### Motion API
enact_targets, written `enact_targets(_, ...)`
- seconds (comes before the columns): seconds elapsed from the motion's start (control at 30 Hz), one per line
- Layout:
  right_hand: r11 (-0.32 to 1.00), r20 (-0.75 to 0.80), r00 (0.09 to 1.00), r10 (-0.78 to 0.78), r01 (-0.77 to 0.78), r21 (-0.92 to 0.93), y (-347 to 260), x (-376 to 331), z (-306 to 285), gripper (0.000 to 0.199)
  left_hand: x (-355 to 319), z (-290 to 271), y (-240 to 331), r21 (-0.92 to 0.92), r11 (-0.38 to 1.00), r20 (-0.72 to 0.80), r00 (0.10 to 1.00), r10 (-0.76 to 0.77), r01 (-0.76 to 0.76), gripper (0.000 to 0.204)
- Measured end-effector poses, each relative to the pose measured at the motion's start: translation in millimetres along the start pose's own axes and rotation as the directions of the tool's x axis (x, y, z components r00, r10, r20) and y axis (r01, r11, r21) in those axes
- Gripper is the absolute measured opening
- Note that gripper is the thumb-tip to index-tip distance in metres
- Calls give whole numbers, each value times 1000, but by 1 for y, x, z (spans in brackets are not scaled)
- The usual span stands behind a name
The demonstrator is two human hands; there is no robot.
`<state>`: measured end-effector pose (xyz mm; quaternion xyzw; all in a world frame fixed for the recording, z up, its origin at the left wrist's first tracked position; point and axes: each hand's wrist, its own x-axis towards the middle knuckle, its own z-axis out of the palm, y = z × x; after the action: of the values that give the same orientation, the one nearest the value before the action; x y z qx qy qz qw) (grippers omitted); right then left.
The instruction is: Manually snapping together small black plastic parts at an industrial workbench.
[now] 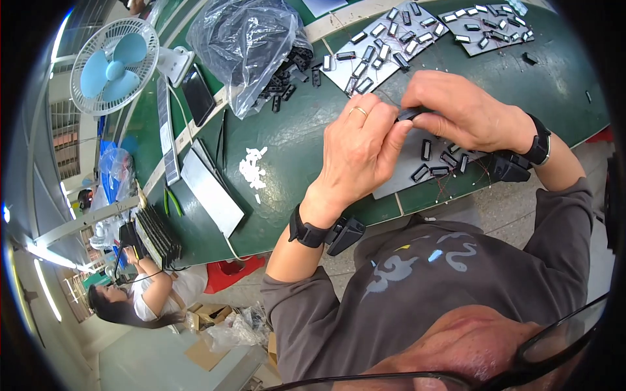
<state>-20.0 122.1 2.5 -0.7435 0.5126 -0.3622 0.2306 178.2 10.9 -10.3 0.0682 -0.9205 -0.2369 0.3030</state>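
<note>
My left hand and my right hand meet above the green table, fingertips pinched round a small black plastic part. The fingers cover most of it, so its full shape is hidden. Below my hands lies a grey sheet carrying several black rectangular pieces with thin red wires. Just beyond them, a white sheet bears many similar black-and-white pieces. To the left of my left hand is a scattered pile of small white parts.
A clear plastic bag spills black parts. Leftward are a phone, tweezers, green-handled pliers, a pale board and a fan. Another loaded sheet lies far right. A co-worker sits at lower left.
</note>
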Motion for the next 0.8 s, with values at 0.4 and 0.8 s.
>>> enact_targets(0.4,899,151,985,84,-9,-437,2,3,-53,25,-3,12,-6,26,1000,112,994,-11,8,30)
enact_targets(0.8,716,96,897,431,-275,-642,-1,-4,-59,34,-5,9,0,197,968,171,967,-187,153,32)
